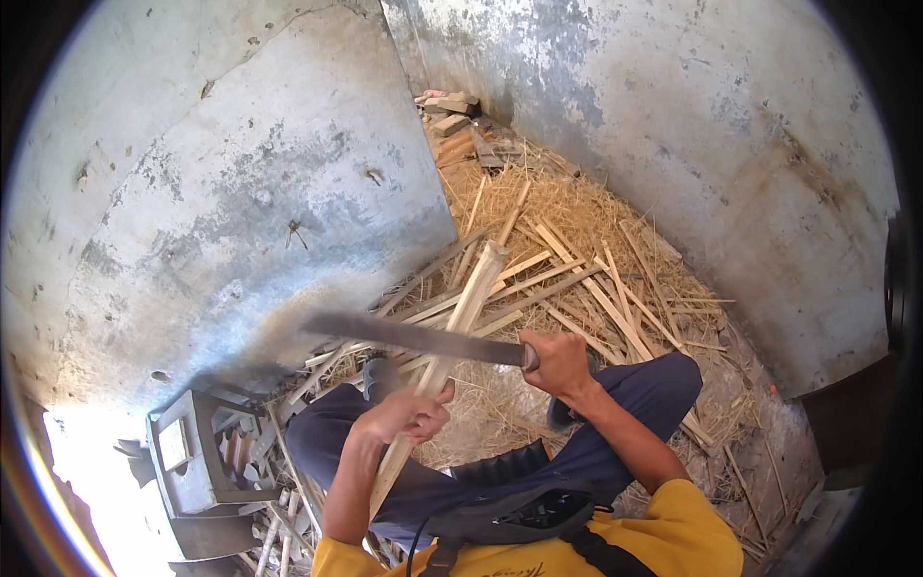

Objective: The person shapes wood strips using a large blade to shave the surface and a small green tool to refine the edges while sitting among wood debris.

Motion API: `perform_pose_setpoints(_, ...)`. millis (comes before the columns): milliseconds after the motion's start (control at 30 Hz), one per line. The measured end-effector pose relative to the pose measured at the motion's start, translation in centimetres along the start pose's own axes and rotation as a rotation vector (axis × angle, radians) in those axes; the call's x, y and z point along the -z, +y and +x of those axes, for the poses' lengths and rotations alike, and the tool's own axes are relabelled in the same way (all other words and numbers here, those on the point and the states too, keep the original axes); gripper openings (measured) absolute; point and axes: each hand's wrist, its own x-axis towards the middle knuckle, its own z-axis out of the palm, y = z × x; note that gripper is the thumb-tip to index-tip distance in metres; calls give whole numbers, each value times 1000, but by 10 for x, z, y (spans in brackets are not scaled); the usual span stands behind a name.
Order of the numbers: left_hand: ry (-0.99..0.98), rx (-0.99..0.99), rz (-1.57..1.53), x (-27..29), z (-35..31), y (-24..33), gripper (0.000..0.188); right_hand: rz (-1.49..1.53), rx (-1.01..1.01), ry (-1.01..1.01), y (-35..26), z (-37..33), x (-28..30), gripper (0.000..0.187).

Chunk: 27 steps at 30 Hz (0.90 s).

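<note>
My left hand [406,413] is closed around a long pale wooden stick [471,296], which slants from my lap up to its cut end in front of me. In my right hand [561,366] is the handle of a machete [413,336]. Its long dark blade points left and passes across the stick above my left hand, slightly blurred at the tip. Whether the edge touches the wood I cannot tell. My fingers on the handle are wrapped tight, partly hiding it.
Beyond my knees, split wooden sticks [615,308] lie over straw-like shavings [567,207]. Bricks [450,104] sit in the far corner. Stained walls [240,192] rise at left and right. A grey frame-like stand [197,457] with wood scraps is at lower left. A black bag [514,510] lies across my waist.
</note>
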Motion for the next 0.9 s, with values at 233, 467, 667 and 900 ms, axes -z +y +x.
perform_pose_setpoints(233, 65, -5, 29, 3, -3, -11, 21, 7, -181, 91, 46, 20, 8, 24)
perform_pose_setpoints(467, 67, 8, 57, 6, -4, -16, 18, 16, -56, 59, 25, 7, -16, 18)
perform_pose_setpoints(667, 59, -10, 108, -11, -27, -28, 19, 142, -409, 138, 66, 27, 6, 33)
perform_pose_setpoints(900, 569, -270, 418, -10, -24, -25, 11, 314, -536, 82, 61, 9, 9, 28)
